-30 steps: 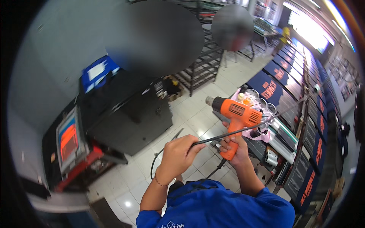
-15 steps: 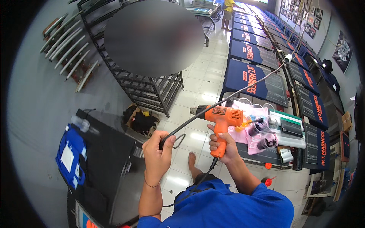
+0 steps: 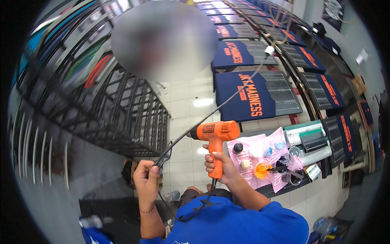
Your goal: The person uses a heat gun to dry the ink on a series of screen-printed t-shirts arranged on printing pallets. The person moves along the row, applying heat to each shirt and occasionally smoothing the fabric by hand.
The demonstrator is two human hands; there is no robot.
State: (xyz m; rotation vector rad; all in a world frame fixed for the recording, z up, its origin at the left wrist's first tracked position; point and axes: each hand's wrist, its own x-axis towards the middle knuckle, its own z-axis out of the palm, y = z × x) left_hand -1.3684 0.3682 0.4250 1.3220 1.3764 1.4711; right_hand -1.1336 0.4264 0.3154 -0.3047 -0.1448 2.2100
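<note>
From where I stand, the person's right hand (image 3: 221,164) is wrapped around the grip of an orange heat gun (image 3: 224,130), fingers curled across the front of the handle. The gun's body sits just above that fist, its dark nozzle pointing toward the person's left. The left hand (image 3: 147,177), well apart from the right and a little lower, is closed on a dark cord (image 3: 199,122), pinching it between thumb and fingers, and a small loop of it bunches right above the fingertips. From there the cord slants up and away past the nozzle, though I can't tell whether it touches, to a white connector (image 3: 269,51) far above the right hand. A bracelet (image 3: 147,210) circles the wrist below the left hand. Just to the right of the right hand, a pink cloth (image 3: 235,159) carries a black-capped bottle (image 3: 238,147), a smaller bottle with a cream top (image 3: 245,164) and a cup of orange ink (image 3: 262,171); darker cups stand farther right. Beyond the gun, up and right of the hand, a navy printed fabric (image 3: 227,95) lies over a board. Above the left hand rises a black metal rack (image 3: 134,118).
</note>
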